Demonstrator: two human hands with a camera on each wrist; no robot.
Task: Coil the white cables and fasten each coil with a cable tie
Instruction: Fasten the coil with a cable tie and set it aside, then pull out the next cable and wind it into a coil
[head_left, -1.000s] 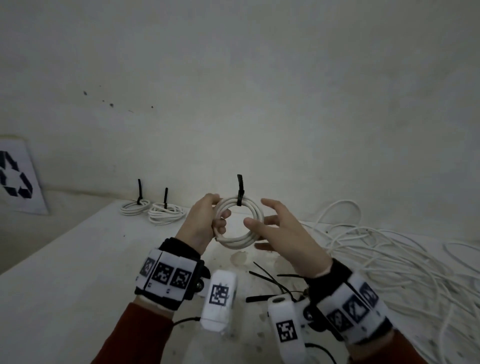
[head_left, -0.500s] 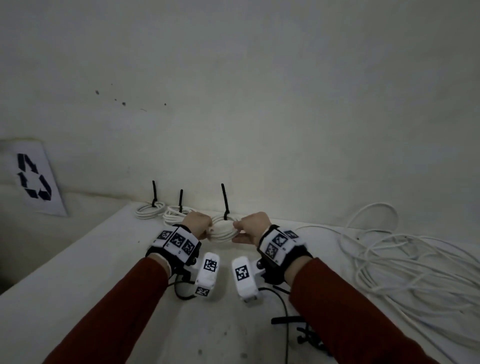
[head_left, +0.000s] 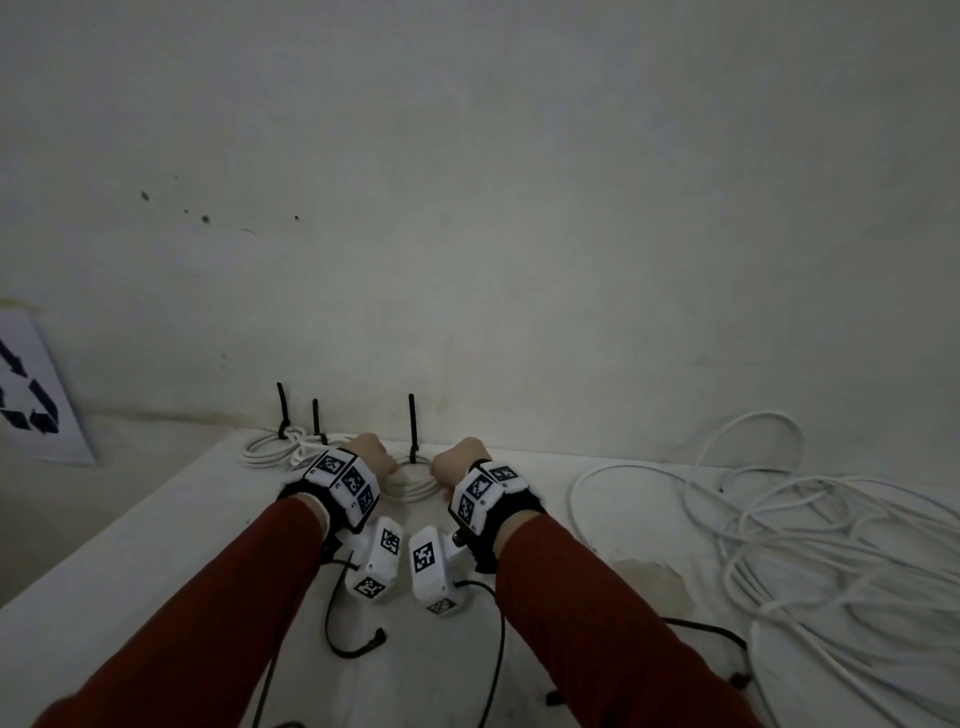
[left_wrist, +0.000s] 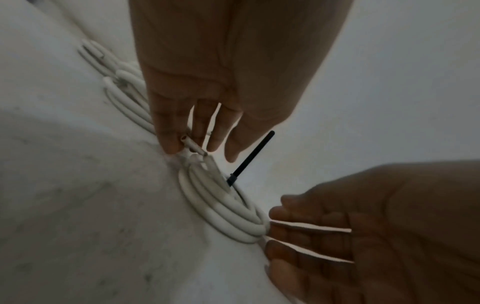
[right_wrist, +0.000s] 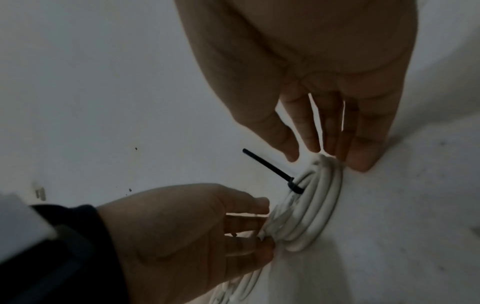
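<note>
My left hand (head_left: 370, 457) and right hand (head_left: 457, 464) lie relaxed, straight fingertips touching opposite sides of the tied coil (head_left: 414, 483), which lies flat on the surface (head_left: 156, 561) by the wall. It looks light and springy; I'd lift it by the bundled turns beside the cable tie (head_left: 412, 427). Two finished coils (head_left: 280, 449) crowd its left; the loose cables (head_left: 810, 545) sprawl right.

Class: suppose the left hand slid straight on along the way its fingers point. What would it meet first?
The left hand already has fingertips at the tied white coil. Beyond that, probably the wall, though depth is unclear.
</note>
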